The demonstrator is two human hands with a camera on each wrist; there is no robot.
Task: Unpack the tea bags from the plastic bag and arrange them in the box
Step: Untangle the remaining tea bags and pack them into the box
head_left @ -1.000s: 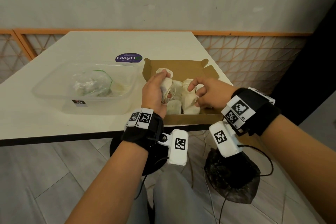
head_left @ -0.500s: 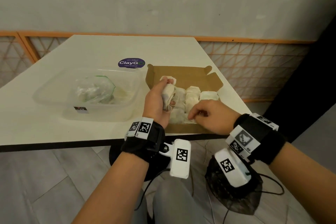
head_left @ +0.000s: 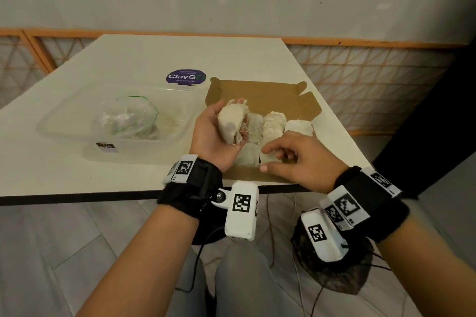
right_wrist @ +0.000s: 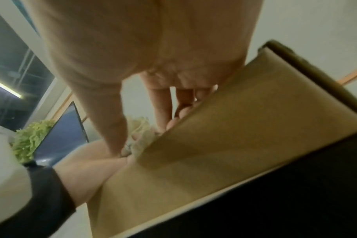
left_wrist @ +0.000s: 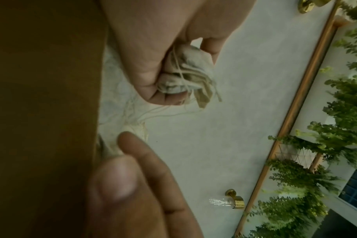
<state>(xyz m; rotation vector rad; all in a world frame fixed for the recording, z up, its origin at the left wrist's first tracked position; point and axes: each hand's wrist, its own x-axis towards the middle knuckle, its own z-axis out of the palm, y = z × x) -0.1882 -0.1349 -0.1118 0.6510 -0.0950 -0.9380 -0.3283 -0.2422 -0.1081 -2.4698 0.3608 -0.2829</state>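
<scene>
My left hand hovers palm up over the left side of the open cardboard box and grips a bunch of cream tea bags with loose strings. The left wrist view shows the bunch wrapped in curled fingers. Several tea bags lie in rows inside the box. My right hand is over the box's near right corner. Its fingers reach down onto a tea bag in the near row, its thumb is at the front wall, and it holds nothing.
A clear plastic tub left of the box holds the crumpled plastic bag with a green zip line. A purple round sticker is on the white table. The box sits at the table's near edge, with a railing beyond.
My right hand drew back from the box's middle to its near right corner and its fingers spread out. My left hand rolled palm up, still gripping the bunch.
</scene>
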